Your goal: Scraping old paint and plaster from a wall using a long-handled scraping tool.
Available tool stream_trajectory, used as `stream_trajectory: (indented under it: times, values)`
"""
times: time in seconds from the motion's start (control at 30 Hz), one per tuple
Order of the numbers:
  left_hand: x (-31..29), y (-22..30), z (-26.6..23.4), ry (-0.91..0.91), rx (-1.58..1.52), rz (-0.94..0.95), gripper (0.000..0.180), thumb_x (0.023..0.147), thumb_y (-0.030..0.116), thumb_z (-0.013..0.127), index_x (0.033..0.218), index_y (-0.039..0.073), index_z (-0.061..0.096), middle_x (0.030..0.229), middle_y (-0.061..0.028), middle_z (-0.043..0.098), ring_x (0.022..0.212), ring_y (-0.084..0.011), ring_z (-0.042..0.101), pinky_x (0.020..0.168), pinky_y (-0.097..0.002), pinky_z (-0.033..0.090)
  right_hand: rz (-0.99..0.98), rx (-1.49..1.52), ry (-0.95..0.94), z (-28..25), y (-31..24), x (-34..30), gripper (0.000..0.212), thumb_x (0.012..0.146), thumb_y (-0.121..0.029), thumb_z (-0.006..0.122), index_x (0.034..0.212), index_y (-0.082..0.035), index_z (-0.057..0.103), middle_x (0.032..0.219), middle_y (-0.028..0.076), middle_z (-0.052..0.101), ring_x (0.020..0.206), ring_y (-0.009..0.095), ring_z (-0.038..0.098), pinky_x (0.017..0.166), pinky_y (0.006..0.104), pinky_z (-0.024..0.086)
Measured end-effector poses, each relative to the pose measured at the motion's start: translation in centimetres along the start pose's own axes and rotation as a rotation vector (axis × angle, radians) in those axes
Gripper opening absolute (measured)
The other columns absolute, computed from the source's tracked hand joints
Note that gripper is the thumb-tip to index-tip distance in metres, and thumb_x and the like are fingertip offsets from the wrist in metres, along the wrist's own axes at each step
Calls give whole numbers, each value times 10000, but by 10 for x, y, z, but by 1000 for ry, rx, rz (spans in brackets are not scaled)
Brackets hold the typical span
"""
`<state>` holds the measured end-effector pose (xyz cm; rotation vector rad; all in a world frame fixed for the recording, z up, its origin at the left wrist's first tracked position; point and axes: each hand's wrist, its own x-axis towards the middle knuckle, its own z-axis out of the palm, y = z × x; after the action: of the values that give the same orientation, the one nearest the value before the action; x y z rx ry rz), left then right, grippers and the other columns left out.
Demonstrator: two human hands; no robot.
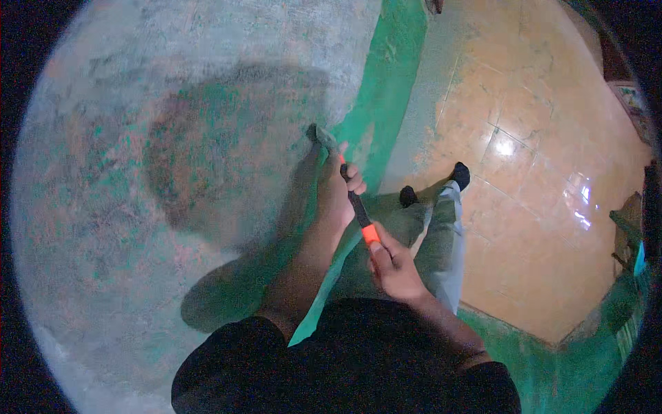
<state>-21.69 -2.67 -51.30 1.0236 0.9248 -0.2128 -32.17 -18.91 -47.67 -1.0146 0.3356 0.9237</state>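
Both hands are on a slim hand tool with a black grip and orange parts (358, 210), slanting away from me up to the left. My right hand (398, 270) is closed around its near orange end. Higher up, my left hand (336, 190) has its fingers curled round the black part, close to the wall. The tool's far end is hidden or too blurred to make out, so I cannot tell its exact kind. Beside my left hand is a worn grey-blue wall (227, 138) with patchy green paint. A dark shadow falls across it.
A green painted band (393, 76) runs along the wall's foot. Shiny tan floor tiles (510, 207) spread to the right. My legs in grey trousers (441, 255) and dark-covered feet (460, 174) are below me. Dark items (627, 221) stand at the right edge.
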Motion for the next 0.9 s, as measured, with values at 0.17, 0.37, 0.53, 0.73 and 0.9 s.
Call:
stream_trajectory:
  times: [0.17,0.37,0.53,0.73,0.9]
  values:
    - [-1,1,-5,-9,44,-24,426,1013,418,475,1330,135,451,695,25,401,503,-83,328,494,-270,325,-46,142,-2,18,10,-6,480,1038,-234,437,1493,-120,335,671,-6,447,465,82,436,428,231,373]
    - [14,2,-11,-28,88,-63,419,1027,415,434,1335,132,442,702,25,409,500,-82,332,484,-271,336,-18,184,63,31,14,6,470,1033,-231,451,1468,-73,366,633,-15,458,480,72,439,434,246,373]
    - [5,4,-11,-19,53,-49,419,1035,413,414,1351,138,435,732,26,421,515,-89,338,507,-274,350,-4,218,33,31,10,-3,482,1035,-248,449,1475,-75,353,624,-17,455,461,75,436,423,248,375]
    - [17,1,-10,16,121,-89,393,1036,400,421,1341,155,442,726,27,423,510,-89,338,504,-273,347,22,334,28,26,9,7,481,1039,-245,429,1501,-146,340,652,9,459,407,89,413,377,240,347]
    - [32,-5,-8,23,91,-103,368,1031,398,433,1301,152,472,714,32,420,505,-87,343,490,-275,343,88,358,28,18,6,20,495,1039,-249,432,1511,-148,321,675,7,464,411,87,405,378,240,343]
